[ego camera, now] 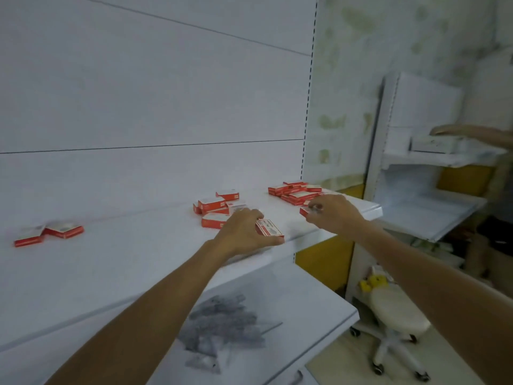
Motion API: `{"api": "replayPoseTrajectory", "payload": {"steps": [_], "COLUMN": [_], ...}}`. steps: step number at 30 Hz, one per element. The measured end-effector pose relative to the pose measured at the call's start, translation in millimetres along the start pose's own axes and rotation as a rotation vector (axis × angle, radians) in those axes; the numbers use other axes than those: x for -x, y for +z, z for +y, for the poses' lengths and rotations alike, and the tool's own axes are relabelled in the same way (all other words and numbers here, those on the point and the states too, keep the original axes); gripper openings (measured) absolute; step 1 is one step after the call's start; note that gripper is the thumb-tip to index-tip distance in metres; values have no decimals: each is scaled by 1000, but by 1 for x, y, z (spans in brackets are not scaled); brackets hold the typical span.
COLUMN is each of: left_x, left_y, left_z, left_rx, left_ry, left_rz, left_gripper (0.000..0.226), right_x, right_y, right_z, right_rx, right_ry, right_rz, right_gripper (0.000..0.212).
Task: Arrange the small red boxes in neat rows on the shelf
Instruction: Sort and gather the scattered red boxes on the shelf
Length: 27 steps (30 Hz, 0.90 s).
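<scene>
Head view: my left hand (244, 232) and right hand (330, 212) each pinch 1 red box (270, 230); next, I judge, lining them up on the shelf (125, 259).

The setting is a retail shop, likely under stocking. White metal gondola shelving (116, 262) with a panelled back wall and a slotted upright (308, 87) is typical store fixturing. Identical small red boxes (212, 204) lie loose on the shelf as merchandise. A second white display unit (424, 112) stands to the right against patterned wallpaper. A wheeled stool (397, 315) stands on the floor below.
</scene>
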<state>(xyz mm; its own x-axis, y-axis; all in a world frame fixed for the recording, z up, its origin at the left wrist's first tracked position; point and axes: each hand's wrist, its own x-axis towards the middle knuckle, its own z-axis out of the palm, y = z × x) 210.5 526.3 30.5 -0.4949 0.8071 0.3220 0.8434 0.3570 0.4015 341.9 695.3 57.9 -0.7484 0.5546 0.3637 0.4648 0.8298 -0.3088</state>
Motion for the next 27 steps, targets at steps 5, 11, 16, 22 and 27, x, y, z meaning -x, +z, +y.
{"api": "replayPoseTrajectory", "payload": {"steps": [5,11,16,22,27], "left_x": [-45,-87,-112,-152,-211], "left_y": [44,91,114,120,113], "left_z": [54,95,107,93,72], "left_rx": [39,89,91,41,32], "left_ry": [2,18,-9,-10,-11], "left_rz": [-6,38,33,64,92], "left_gripper": [75,74,77,76,76], "right_x": [-10,-21,-39,-83,-144], "right_y": [-14,-17,-13,-1,7], "right_z": [76,155,189,200,199], "right_rx": [-46,-16,-37,-25,8], "right_ry": [31,11,40,-8,-71], "right_rz": [16,-18,-26,-11,-14], "right_gripper": [29,37,40,39,40]}}
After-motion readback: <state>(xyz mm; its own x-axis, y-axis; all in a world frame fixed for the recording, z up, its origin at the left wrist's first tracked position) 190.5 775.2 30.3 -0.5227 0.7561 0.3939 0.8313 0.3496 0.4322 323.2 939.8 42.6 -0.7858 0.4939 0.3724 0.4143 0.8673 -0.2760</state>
